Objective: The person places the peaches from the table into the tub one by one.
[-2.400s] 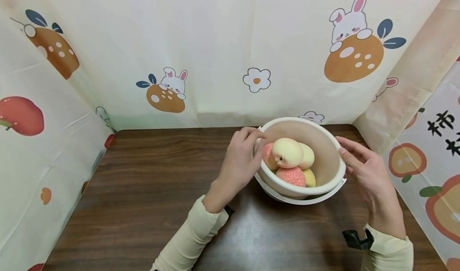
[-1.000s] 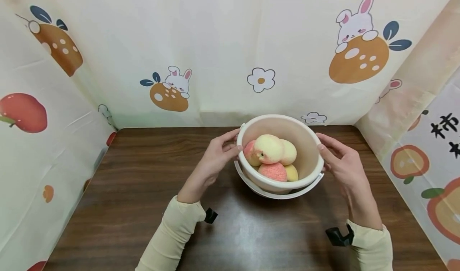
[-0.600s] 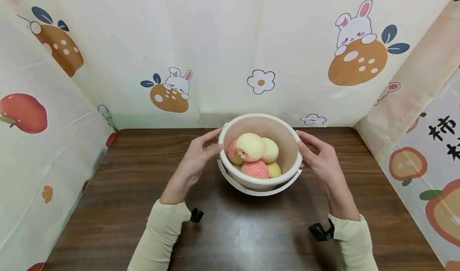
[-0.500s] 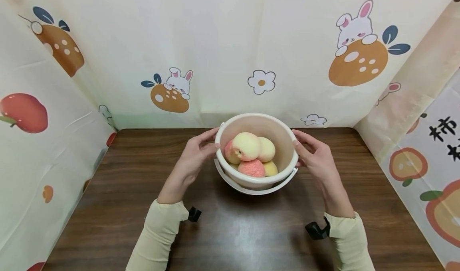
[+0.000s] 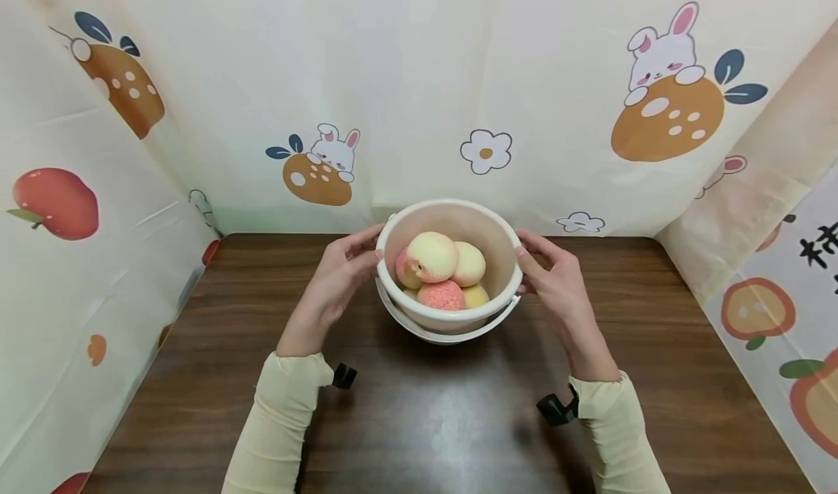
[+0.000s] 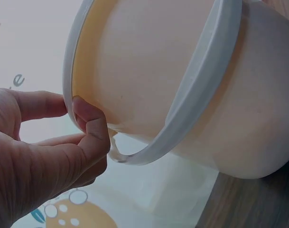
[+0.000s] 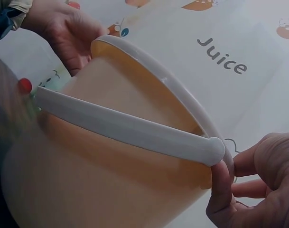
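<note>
A cream-white bucket (image 5: 500,261) stands on the table near its back edge, held between both hands. My left hand (image 5: 334,276) pinches the bucket's left rim, and the left wrist view shows its thumb and fingers on both sides of that rim. On the opposite side my right hand (image 5: 556,279) grips the rim; in the right wrist view its fingers curl beside the handle's round pivot. The white handle (image 7: 130,126) hangs down along the front. Several peaches lie inside: a yellow-and-pink one (image 5: 432,256) on top, a speckled pink one (image 5: 441,295) in front.
The dark wood tabletop (image 5: 419,421) spreads out in front of the bucket and to both sides. Behind it a printed cloth (image 5: 419,79) with rabbits and fruit hangs as a back wall, and similar cloths close off the left and right sides.
Both hands have shifted the bucket leftward across the table, from the right side toward the middle. The left hand has settled from over the rim onto a pinch at its side.
</note>
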Demonstrator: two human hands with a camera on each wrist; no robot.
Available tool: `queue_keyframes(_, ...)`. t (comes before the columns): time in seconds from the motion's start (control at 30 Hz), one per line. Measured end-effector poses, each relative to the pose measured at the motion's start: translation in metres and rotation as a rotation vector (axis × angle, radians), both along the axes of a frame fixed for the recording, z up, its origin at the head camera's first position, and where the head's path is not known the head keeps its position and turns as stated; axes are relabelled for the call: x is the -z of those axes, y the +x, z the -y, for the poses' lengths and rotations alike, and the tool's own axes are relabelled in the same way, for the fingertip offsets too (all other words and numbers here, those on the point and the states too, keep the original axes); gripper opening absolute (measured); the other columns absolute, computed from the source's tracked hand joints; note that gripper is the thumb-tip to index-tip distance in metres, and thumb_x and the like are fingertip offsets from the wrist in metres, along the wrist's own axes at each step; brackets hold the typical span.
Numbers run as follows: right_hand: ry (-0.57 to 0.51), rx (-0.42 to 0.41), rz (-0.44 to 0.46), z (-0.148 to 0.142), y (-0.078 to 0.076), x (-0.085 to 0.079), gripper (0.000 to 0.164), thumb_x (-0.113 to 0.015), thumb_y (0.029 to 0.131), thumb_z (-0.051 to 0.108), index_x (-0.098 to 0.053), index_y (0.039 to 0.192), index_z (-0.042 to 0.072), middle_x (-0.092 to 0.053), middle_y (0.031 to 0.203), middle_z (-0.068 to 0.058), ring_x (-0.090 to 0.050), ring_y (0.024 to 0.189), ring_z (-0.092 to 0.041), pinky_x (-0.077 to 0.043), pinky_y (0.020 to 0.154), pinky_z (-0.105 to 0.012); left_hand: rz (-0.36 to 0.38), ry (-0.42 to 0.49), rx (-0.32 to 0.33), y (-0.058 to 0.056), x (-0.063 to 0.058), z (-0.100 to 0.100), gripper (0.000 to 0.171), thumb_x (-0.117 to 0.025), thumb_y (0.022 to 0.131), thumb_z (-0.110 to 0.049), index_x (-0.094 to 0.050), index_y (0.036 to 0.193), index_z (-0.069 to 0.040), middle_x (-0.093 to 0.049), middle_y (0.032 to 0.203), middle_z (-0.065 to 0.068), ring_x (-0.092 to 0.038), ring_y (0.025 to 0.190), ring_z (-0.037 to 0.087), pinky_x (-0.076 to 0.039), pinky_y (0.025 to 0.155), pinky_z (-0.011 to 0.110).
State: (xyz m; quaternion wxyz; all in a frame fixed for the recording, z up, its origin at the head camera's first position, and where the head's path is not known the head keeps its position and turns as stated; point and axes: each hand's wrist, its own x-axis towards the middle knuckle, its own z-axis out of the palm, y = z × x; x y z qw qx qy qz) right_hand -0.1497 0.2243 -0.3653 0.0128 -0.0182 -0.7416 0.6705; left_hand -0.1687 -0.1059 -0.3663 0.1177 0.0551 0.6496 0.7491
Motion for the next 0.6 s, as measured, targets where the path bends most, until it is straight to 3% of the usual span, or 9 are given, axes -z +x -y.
queue_keyframes(0.2,-0.012,0.012,0.018,0.0030,-0.0018,-0.0011,0.046,-0.063,0.104,0.015,-0.056,0.147,0.001,-0.059,0.123,-0.009,-0.065,0.080,-0.005,-0.056,0.057,-0.018,0.018,-0.001,0.004,-0.0066,0.0017,0.0022,0.055,-0.057,0.103,-0.002,-0.046,0.156,-0.004,-0.049,0.151,0.020,-0.055,0.124,0.027,-0.057,0.088,0.024)
queue_keyframes(0.4,-0.002,0.012,0.013,0.0016,-0.0009,-0.0011,0.047,-0.064,0.103,0.017,-0.056,0.147,0.001,-0.059,0.115,-0.003,-0.062,0.075,-0.003,-0.056,0.056,-0.019,0.050,0.001,0.003,-0.0069,0.0004,0.0015,0.054,-0.057,0.104,-0.004,-0.046,0.157,-0.005,-0.047,0.153,0.019,-0.053,0.129,0.028,-0.057,0.089,0.023)
queue_keyframes(0.6,0.051,-0.038,-0.026,-0.0045,-0.0007,0.0030,0.048,-0.064,0.104,0.021,-0.055,0.147,0.003,-0.059,0.113,-0.004,-0.060,0.064,-0.006,-0.055,0.054,-0.021,-0.002,-0.145,-0.032,-0.0018,0.0005,0.0055,0.051,-0.060,0.105,-0.014,-0.049,0.155,-0.009,-0.053,0.148,0.018,-0.060,0.125,0.024,-0.058,0.093,0.024)
